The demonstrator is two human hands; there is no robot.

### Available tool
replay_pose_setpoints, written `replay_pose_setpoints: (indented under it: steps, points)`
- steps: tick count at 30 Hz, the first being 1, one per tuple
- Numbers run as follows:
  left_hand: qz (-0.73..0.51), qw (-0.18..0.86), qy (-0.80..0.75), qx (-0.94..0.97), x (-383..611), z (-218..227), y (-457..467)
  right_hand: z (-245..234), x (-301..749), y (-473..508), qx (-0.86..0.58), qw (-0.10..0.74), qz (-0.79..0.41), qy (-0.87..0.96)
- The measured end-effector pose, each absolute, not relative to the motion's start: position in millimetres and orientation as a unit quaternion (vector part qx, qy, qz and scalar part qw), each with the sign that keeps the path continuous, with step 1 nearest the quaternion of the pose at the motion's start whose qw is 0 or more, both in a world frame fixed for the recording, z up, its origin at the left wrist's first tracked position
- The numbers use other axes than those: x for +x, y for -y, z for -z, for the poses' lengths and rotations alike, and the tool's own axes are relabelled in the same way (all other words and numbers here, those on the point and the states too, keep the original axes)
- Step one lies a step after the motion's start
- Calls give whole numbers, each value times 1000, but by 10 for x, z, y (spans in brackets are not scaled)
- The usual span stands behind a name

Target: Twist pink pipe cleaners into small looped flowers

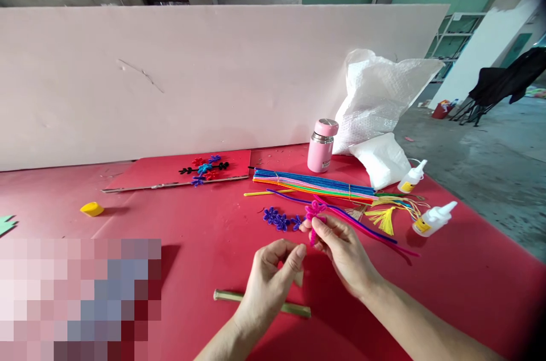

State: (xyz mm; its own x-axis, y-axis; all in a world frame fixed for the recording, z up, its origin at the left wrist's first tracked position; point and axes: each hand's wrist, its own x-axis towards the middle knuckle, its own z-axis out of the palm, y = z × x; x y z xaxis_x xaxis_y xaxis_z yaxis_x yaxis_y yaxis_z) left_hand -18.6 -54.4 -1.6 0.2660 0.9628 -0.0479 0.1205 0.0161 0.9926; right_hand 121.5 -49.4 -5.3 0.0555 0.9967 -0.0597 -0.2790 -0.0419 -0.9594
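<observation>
My right hand (pixel 343 250) pinches a bright pink pipe-cleaner flower (pixel 315 209) between thumb and fingers, with a pink end hanging below the grip. Close beside it, on the left, is my left hand (pixel 273 276), its thumb and fingertips drawn together. Whether anything thin is between those fingertips I cannot make out. Several purple pipe-cleaner flowers (pixel 280 220) lie on the red table just beyond the hands. Under my left hand rests a short bamboo-like stick (pixel 296 310), partly hidden. Loose pink and purple pipe cleaners (pixel 379 236) stretch to the right behind my right hand.
A bundle of coloured pipe cleaners (pixel 311 185) lies farther back, near a pink flask (pixel 321 148). Two white glue bottles (pixel 433 220) and a yellow tassel (pixel 384 220) are at the right. Finished-looking flowers (pixel 205 168) sit on a red board (pixel 140 173); a yellow object (pixel 91 209) lies left.
</observation>
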Motion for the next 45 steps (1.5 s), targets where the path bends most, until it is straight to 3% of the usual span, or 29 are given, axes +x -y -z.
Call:
replay_pose_setpoints:
  steps: [4, 12, 24, 35, 45]
  points:
    - [-471, 523, -464, 539, -260, -8, 459, 37, 1198, 526, -423, 506, -600, 452]
    - [-461, 661, -361, 469, -320, 6, 378, 11, 1145, 590, -398, 398, -611, 556]
    - [-493, 711, -378, 328, -290, -32, 349, 42, 1166, 584, -406, 404, -665, 480]
    - [-513, 710, -361, 319, -295, -2, 350, 64, 1141, 597, -371, 408, -755, 355]
    - [-536, 661, -410, 327, -321, 1, 314, 91, 1136, 616, -401, 404, -705, 423]
